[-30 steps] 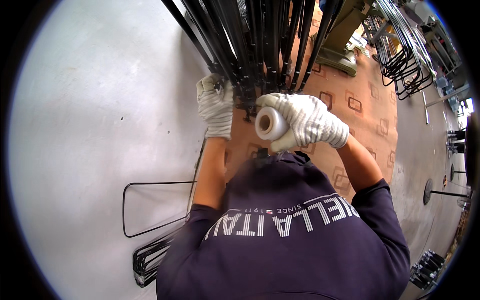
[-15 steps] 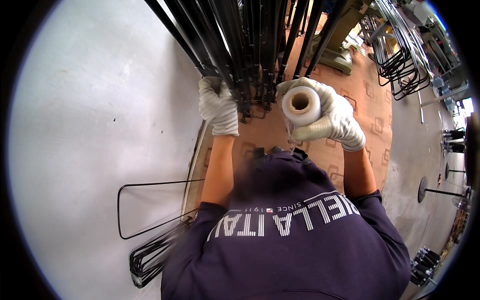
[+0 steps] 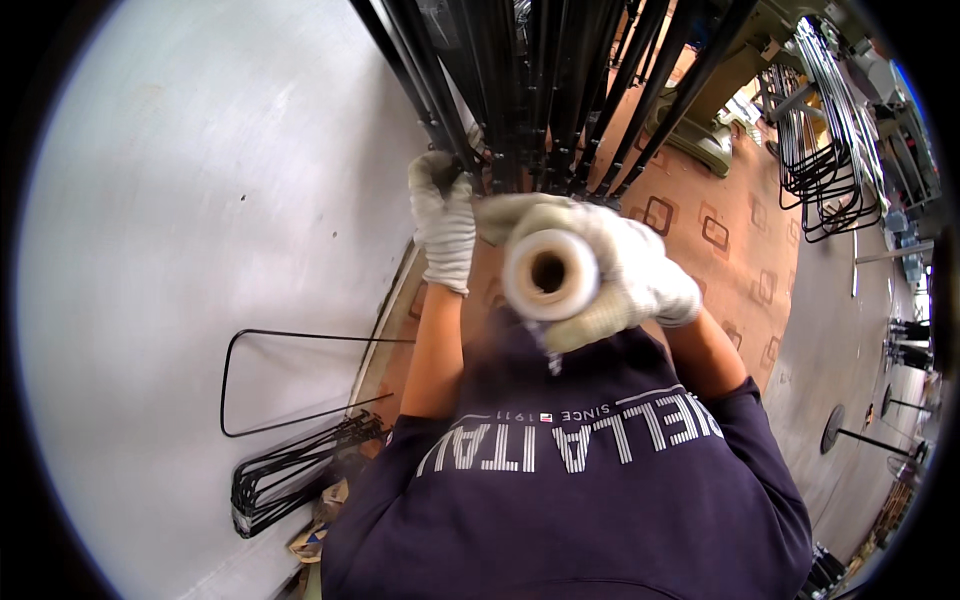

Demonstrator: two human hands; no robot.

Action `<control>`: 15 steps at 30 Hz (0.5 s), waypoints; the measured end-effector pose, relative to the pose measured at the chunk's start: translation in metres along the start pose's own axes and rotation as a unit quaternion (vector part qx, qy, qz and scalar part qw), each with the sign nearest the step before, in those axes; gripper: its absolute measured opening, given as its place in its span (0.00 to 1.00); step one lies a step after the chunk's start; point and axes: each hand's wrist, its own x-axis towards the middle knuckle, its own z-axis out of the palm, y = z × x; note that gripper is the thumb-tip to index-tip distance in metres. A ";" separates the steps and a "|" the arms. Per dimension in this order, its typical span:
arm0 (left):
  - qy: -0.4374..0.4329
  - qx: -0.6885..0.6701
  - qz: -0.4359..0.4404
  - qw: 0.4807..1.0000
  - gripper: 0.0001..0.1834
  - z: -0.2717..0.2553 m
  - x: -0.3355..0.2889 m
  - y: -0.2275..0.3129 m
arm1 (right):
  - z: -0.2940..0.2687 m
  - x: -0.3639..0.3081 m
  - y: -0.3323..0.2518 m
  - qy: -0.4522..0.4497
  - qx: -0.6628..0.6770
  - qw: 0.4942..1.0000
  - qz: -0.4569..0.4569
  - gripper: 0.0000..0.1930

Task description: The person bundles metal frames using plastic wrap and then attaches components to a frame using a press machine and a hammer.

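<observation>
A dense bundle of black metal tubes [image 3: 545, 90] stands in front of me, running up out of view. My left hand [image 3: 443, 222], in a white knit glove, is closed at the bundle's left side, its curled fingers around a tube there. In my right hand [image 3: 630, 262], also gloved and slightly blurred, is a roll of stretch film [image 3: 513, 275], its hollow cardboard core facing up. The fingers wrap its far side and the thumb its near side. A twisted tail of film [image 3: 553, 360] dangles below the roll.
Patterned brown covering [image 3: 700, 215] lies under the bundle. Bent black metal frames lean on the left [image 3: 290, 475], beside a single larger black frame [image 3: 225, 385]. More frames [image 3: 830, 170] hang at the far right, near a green machine base [image 3: 705, 145]. A round-based stand [image 3: 832, 430] is at the right.
My right hand has carried the film roll left and nearer to me, toward my left hand. The left hand stays at the bundle's side. The whole view has shifted slightly.
</observation>
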 end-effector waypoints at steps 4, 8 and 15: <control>-0.100 -0.021 -0.056 0.993 0.04 -0.019 0.003 0.001 | 0.027 0.042 -0.024 -0.004 -0.021 0.997 0.074 0.35; -0.044 0.026 -0.062 0.997 0.04 -0.040 0.022 -0.005 | 0.051 0.055 -0.005 0.155 0.052 0.978 0.126 0.28; -0.166 0.076 0.003 0.983 0.07 -0.084 0.070 -0.015 | 0.050 0.065 0.036 0.143 0.120 0.974 0.131 0.33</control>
